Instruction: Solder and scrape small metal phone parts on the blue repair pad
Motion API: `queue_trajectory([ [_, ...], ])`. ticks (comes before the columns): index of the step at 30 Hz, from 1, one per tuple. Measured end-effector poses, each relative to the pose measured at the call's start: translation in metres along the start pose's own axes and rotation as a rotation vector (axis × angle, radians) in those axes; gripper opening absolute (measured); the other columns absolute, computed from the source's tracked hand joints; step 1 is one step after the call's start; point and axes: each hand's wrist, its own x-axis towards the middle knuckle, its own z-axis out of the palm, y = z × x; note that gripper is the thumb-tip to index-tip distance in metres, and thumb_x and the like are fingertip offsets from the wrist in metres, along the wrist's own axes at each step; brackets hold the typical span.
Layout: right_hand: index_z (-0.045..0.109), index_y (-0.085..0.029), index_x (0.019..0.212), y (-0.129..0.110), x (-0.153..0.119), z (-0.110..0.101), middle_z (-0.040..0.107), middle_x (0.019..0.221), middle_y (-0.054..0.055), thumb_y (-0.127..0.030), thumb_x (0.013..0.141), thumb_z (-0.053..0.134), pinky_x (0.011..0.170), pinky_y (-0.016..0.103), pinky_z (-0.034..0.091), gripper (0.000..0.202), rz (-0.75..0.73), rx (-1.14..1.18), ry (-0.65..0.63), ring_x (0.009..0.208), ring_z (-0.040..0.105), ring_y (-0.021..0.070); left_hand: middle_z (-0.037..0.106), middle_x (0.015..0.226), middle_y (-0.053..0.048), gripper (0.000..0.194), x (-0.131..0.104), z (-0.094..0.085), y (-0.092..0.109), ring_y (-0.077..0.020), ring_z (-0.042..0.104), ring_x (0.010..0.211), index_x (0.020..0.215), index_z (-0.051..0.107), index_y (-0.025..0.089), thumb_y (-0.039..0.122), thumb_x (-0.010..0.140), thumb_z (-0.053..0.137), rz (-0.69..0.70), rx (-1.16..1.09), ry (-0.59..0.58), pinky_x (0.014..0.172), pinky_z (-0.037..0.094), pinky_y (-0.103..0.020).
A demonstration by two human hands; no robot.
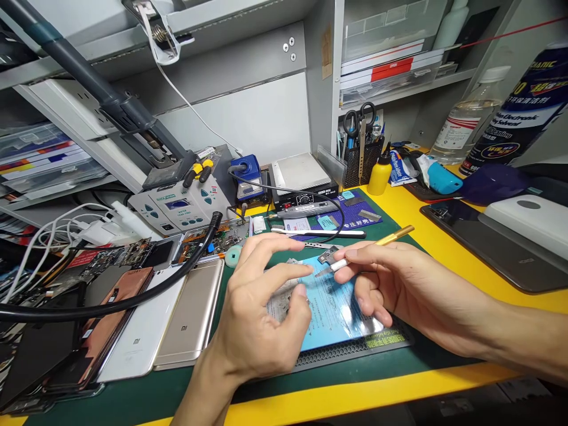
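My right hand (377, 266) grips a slim craft knife (394, 235) with a gold-coloured handle, a white front part and a pointed blade aimed left. A small dark electronic part (327, 255) shows right by those fingertips; I cannot tell whether they hold it or it lies behind them. My left hand (266, 302) hovers left of the blade, fingers curved, thumb and index finger apart with nothing between them. Beneath both hands is a glossy light-blue sheet (326, 325) with printing, lying on a dark mesh-patterned pad (310, 357). The left hand hides part of the sheet.
Phones, including a gold phone back (190, 313) and a white one (142, 325), lie at left below a black hose (110, 305). Behind stand a rework station (177, 204), a heating plate (302, 174) and a yellow bottle (380, 174). A dark phone (497, 248) lies right.
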Motion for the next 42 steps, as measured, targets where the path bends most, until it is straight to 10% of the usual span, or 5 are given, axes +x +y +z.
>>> queue_trajectory([
  [42, 0.072, -0.011, 0.080, -0.007, -0.004, 0.000, 0.071, 0.086, 0.007, -0.024, 0.090, 0.063, 0.036, 0.017, 0.049, 0.019, -0.051, 0.005, -0.036, 0.045, 0.059, 0.0080, 0.073, 0.088, -0.008, 0.014, 0.015, -0.009, 0.000, -0.0250, 0.057, 0.087, 0.092, 0.070, 0.016, 0.008, 0.080, 0.069, 0.409, 0.478, -0.045, 0.078, 0.045, -0.045],
])
